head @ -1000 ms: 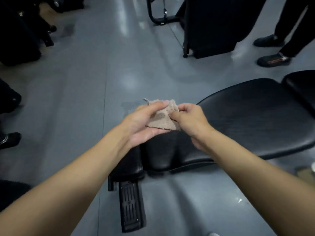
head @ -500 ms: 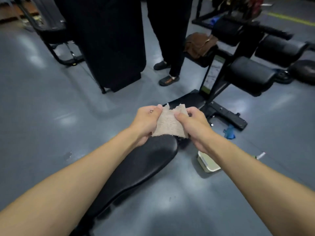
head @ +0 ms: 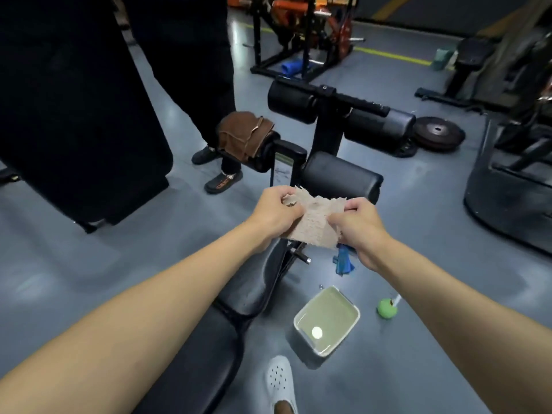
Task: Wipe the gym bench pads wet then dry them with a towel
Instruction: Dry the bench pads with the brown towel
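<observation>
Left hand (head: 276,209) and right hand (head: 358,225) each pinch an edge of the cloth (head: 313,222). The tub (head: 298,343) lies below the cloth, nearer the right grip.

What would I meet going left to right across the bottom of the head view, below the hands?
In order: black bench pad → white shoe → tub of liquid → green ball-like object.
</observation>
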A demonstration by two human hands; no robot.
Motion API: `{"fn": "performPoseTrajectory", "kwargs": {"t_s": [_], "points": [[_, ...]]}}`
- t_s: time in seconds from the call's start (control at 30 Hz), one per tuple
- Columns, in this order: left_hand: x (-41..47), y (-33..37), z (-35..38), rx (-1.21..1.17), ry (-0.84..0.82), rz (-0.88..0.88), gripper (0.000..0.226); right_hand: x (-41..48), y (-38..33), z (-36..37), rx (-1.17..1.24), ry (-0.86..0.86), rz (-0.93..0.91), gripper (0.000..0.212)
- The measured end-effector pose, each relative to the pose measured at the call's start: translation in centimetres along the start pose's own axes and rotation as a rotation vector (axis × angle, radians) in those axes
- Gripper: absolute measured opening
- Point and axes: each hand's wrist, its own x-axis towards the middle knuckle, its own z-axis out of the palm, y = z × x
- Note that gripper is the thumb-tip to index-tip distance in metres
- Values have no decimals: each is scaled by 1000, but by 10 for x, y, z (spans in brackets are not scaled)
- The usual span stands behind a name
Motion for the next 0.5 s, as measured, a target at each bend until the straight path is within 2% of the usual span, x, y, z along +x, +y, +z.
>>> {"fn": "performPoseTrajectory", "kwargs": {"t_s": [0.23,0.3,0.37,0.43,0.5], "points": [[191,32,47,165,-46,109,40,153,-38,-27,-7,221,-31,28],[227,34,62,265,-115,128,55,185,-40,-38,-248,253,-23,44],[253,26,75,546,-251,166,60,210,-36,-48,-693,197,-27,55],[265,15,81,812,-329,227,44,225,-31,-51,-952,36,-107,38],[272,10,85,912,-318,286,31,235,-29,-51,-1062,-78,-151,28]]}}
